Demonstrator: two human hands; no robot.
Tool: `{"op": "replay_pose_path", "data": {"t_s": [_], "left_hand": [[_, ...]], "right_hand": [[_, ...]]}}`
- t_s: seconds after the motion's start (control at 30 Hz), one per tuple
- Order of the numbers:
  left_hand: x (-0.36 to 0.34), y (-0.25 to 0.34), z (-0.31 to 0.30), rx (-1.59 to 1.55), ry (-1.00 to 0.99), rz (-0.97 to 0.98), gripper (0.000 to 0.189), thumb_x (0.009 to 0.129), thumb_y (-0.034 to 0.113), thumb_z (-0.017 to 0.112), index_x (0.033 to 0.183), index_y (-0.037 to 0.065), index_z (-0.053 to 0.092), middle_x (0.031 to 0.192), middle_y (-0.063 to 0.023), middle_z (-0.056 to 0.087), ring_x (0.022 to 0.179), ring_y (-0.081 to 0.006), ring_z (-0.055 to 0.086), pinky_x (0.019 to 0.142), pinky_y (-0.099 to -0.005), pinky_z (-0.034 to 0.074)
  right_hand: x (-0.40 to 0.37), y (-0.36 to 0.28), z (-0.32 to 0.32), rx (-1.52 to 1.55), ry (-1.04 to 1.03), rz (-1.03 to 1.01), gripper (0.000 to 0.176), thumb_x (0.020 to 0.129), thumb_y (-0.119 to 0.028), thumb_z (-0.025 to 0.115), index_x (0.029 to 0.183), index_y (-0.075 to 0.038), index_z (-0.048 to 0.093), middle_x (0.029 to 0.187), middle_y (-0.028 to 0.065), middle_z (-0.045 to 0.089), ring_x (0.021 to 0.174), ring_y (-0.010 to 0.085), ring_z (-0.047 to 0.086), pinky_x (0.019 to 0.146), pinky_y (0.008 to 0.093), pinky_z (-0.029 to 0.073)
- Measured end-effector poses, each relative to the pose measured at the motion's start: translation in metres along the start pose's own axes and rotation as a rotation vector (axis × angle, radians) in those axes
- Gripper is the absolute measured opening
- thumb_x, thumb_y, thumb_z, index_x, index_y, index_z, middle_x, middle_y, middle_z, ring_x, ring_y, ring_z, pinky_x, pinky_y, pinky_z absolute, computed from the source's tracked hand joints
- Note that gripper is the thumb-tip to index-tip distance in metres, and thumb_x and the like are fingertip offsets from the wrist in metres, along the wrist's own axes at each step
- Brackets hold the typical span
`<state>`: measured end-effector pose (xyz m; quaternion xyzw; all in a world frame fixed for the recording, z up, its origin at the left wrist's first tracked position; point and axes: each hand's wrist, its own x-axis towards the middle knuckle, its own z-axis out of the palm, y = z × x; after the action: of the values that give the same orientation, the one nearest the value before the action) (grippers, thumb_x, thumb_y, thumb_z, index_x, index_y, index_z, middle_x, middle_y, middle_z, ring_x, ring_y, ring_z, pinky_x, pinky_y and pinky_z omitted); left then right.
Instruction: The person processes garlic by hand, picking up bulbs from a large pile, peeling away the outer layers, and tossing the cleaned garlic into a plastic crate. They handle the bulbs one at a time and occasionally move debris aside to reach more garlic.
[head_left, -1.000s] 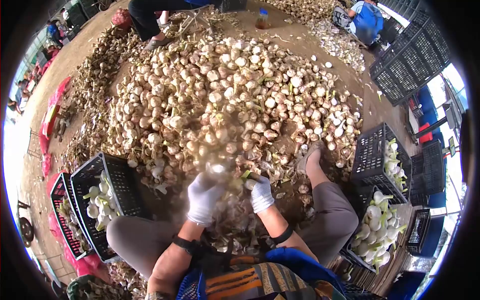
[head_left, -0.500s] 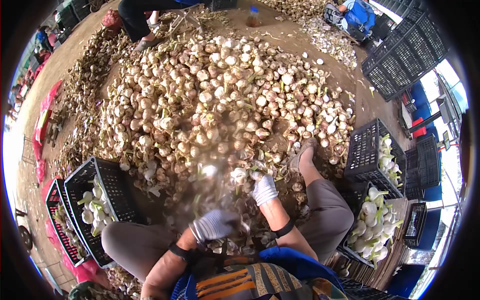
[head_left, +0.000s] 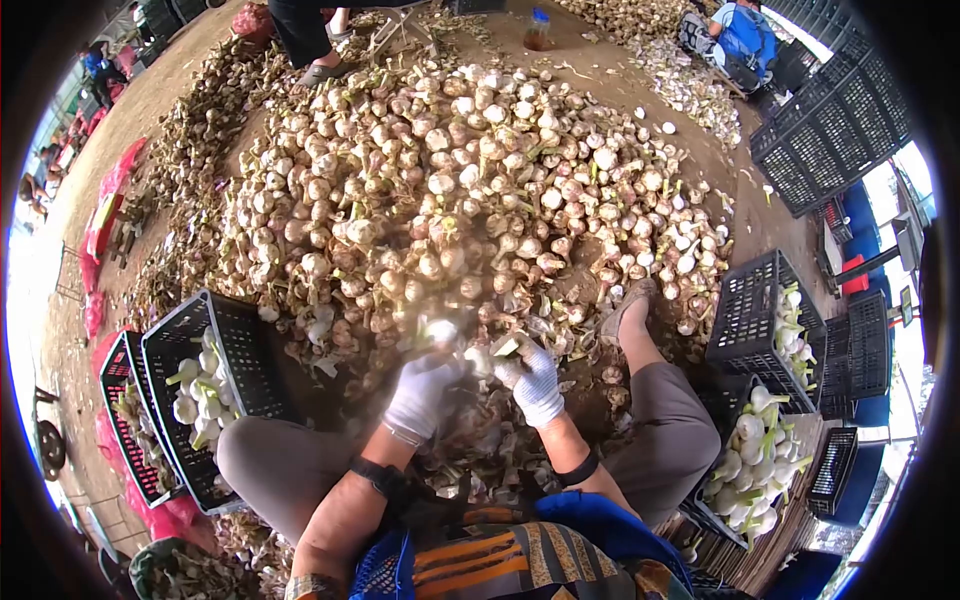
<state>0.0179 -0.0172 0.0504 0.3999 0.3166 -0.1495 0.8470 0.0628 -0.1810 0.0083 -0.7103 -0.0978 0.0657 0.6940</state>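
Observation:
In the head view my right hand [head_left: 532, 385], in a white glove, is closed around a garlic bulb [head_left: 480, 360] with a short pale-green stem piece showing at the fingers. Close beside it, on the left, is my left hand [head_left: 424, 388], also gloved in white. Its fingers point toward the bulb but are blurred, so their grip and any contact cannot be made out. A pale bulb [head_left: 440, 331] lies just beyond the left fingertips. Peeled skins [head_left: 490, 450] cover the ground below both hands.
A broad garlic heap [head_left: 430, 190] spreads in front of me. A black crate [head_left: 250, 350] with trimmed bulbs stands by my left knee, and another filled crate [head_left: 740, 480] by my right. More crates [head_left: 835, 120] are stacked at far right. Other people sit beyond the heap.
My left hand has moved forward from near my lap to beside the right hand. My right hand still holds the garlic bulb. The whole view has shifted slightly.

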Motion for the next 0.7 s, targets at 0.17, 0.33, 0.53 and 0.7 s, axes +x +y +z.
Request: {"op": "replay_pose_path", "data": {"t_s": [0.17, 0.33, 0.53, 0.7], "left_hand": [[0.002, -0.003, -0.003, 0.036, 0.0, 0.104, 0.023, 0.074, -0.006, 0.06, 0.097, -0.007, 0.061, 0.083, -0.0144, 0.065, 0.068, -0.0251, 0.064, 0.06, -0.0349, 0.055], [-0.01, 0.003, 0.003, -0.021, -0.054, 0.22, 0.033, 0.067, -0.004, 0.06, 0.1, -0.007, 0.059, 0.087, -0.015, 0.064, 0.075, -0.0259, 0.064, 0.062, -0.0345, 0.055], [-0.019, 0.027, 0.006, -0.412, -0.222, 0.322, 0.023, 0.067, -0.005, 0.057, 0.09, -0.002, 0.055, 0.083, -0.0141, 0.064, 0.073, -0.0312, 0.065, 0.056, -0.0419, 0.058], [0.0, 0.023, -0.013, 0.699, 0.165, 0.606, 0.026, 0.069, -0.003, 0.052, 0.093, 0.003, 0.06, 0.081, -0.0121, 0.063, 0.068, -0.0286, 0.063, 0.066, -0.0354, 0.053]], "right_hand": [[-0.002, 0.005, 0.0, 0.344, -0.001, 0.272, 0.022, 0.076, -0.002, 0.067, 0.097, -0.001, 0.062, 0.093, 0.0072, 0.063, 0.083, 0.0145, 0.059, 0.073, 0.0268, 0.05], [0.002, 0.02, 0.02, 1.069, 0.275, 0.725, 0.033, 0.086, -0.014, 0.053, 0.115, 0.003, 0.054, 0.102, 0.014, 0.063, 0.092, 0.0279, 0.061, 0.081, 0.04, 0.052], [0.007, -0.005, 0.006, 1.179, 0.236, 0.755, 0.034, 0.084, -0.007, 0.05, 0.115, 0.006, 0.045, 0.099, 0.0164, 0.058, 0.087, 0.0251, 0.062, 0.066, 0.0288, 0.057], [0.005, 0.038, -0.002, 1.255, 0.303, 0.718, 0.031, 0.078, -0.015, 0.063, 0.106, -0.006, 0.058, 0.088, 0.0117, 0.065, 0.065, 0.0206, 0.061, 0.052, 0.0294, 0.053]]}}
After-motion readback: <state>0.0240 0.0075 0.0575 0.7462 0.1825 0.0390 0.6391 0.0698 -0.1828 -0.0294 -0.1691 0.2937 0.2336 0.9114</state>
